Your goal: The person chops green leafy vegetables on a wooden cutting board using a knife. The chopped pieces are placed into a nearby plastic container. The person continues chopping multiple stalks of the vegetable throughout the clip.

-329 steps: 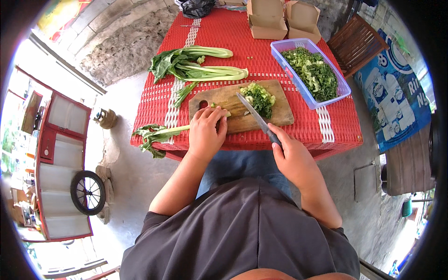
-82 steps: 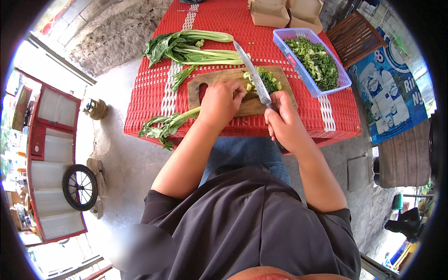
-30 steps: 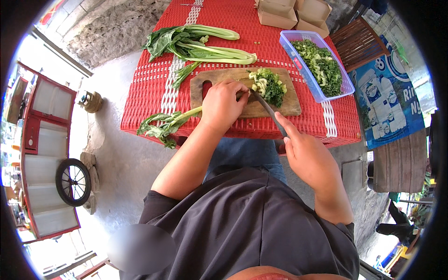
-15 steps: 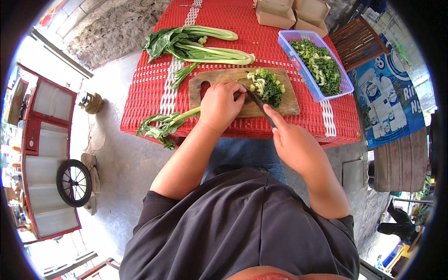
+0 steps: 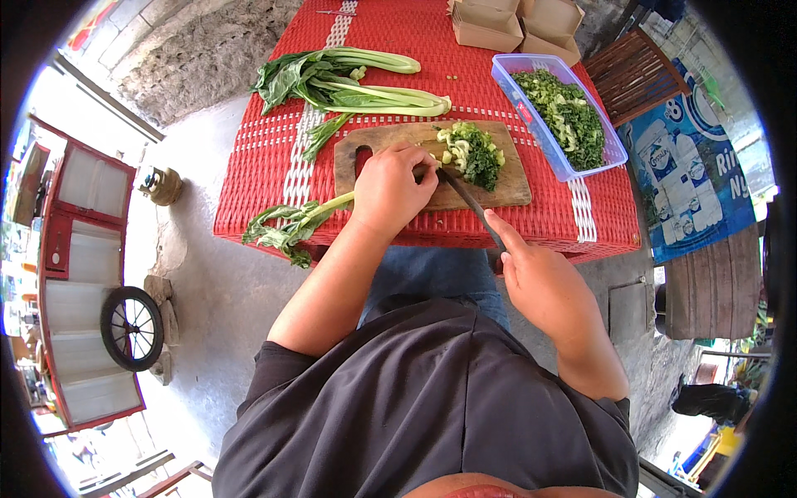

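Knife (image 5: 466, 199) beside chopped greens (image 5: 475, 153)

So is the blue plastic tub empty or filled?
Partly filled: the blue plastic tub holds chopped greens across its bottom, lid off.

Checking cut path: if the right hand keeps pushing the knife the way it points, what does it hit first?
Likely the pile of chopped greens on the cutting board. The right hand aims its knife up-left, tip by the left hand fingers; depth between them is unclear.
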`<control>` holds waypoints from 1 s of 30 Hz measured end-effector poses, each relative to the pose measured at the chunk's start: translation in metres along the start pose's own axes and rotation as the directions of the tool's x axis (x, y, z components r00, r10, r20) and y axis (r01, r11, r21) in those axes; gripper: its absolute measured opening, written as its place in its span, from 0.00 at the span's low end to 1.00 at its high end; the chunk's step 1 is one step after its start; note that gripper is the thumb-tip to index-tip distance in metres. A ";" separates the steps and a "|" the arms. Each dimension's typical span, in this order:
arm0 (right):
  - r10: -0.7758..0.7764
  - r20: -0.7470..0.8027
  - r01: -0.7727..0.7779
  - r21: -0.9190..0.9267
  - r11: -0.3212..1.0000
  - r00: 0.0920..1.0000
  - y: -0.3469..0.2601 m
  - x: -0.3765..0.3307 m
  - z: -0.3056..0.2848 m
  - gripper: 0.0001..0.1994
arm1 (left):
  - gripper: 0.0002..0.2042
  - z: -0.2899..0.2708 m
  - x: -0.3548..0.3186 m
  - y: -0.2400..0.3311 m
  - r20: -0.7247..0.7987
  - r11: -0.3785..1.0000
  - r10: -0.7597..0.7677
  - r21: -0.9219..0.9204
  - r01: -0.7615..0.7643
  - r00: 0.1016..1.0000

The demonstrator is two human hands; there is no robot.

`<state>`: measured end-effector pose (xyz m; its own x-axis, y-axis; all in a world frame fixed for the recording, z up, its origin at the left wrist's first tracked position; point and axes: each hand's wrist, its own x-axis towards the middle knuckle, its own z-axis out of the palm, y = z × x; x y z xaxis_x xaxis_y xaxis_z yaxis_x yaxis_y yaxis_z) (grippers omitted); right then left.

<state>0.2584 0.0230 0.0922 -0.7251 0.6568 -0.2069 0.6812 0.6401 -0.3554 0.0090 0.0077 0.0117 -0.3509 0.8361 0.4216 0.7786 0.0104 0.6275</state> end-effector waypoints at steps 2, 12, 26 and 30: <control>-0.004 -0.016 0.004 0.019 1.000 1.000 0.001 -0.003 -0.001 0.30 | 0.06 0.001 0.000 -0.001 -0.008 1.000 0.008 0.006 -0.008 1.000; -0.044 -0.072 0.046 0.020 0.999 0.996 -0.002 0.012 0.008 0.30 | 0.07 0.001 0.002 -0.003 0.009 1.000 -0.020 -0.002 0.020 1.000; -0.086 -0.071 0.083 -0.053 0.995 0.994 -0.001 0.045 0.020 0.30 | 0.06 0.000 0.002 -0.004 0.013 1.000 -0.007 -0.023 0.007 1.000; -0.046 -0.030 0.045 -0.034 0.998 0.998 -0.001 0.023 0.009 0.30 | 0.06 0.003 0.003 -0.005 0.019 1.000 -0.024 -0.019 0.024 1.000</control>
<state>0.2400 0.0338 0.0797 -0.7525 0.6381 -0.1628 0.6507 0.6822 -0.3336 0.0057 0.0121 0.0080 -0.3594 0.8458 0.3942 0.7597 0.0199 0.6500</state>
